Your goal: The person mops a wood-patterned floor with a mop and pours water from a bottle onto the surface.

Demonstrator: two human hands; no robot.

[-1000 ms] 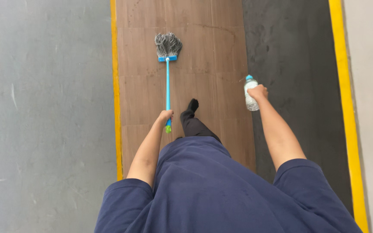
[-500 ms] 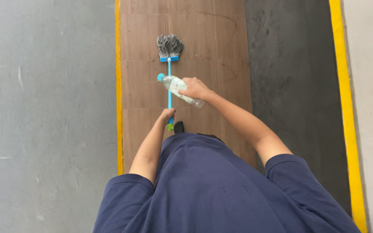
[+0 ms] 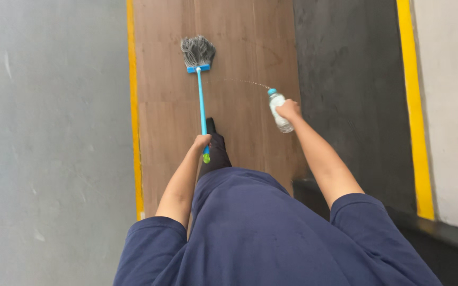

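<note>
Landmark: brown floor strip (image 3: 250,47), runs up the frame btwn 2 yellow lines; all places given rel. to it.
L hand (image 3: 202,142): yours, fingers clenched round the mop handle near its green end cap, over the strip's lower middle.
Mop (image 3: 201,95): blue handle, runs straight up the strip; grey string head w/ blue clamp rests on the strip's upper left part, close to left yellow line (image 3: 133,106).
R hand (image 3: 289,110): fingers wrapped round the clear bottle's body, over the strip's right edge.
Bottle (image 3: 279,108): blue cap, tipped up-left; thin arc of water droplets from cap across the strip toward mop handle.
Foot (image 3: 214,145): dark shoe on the strip, just right of handle.
Beside strip: grey floor (image 3: 49,132) to left; dark band (image 3: 351,95) to right, then 2nd yellow line (image 3: 410,106).
</note>
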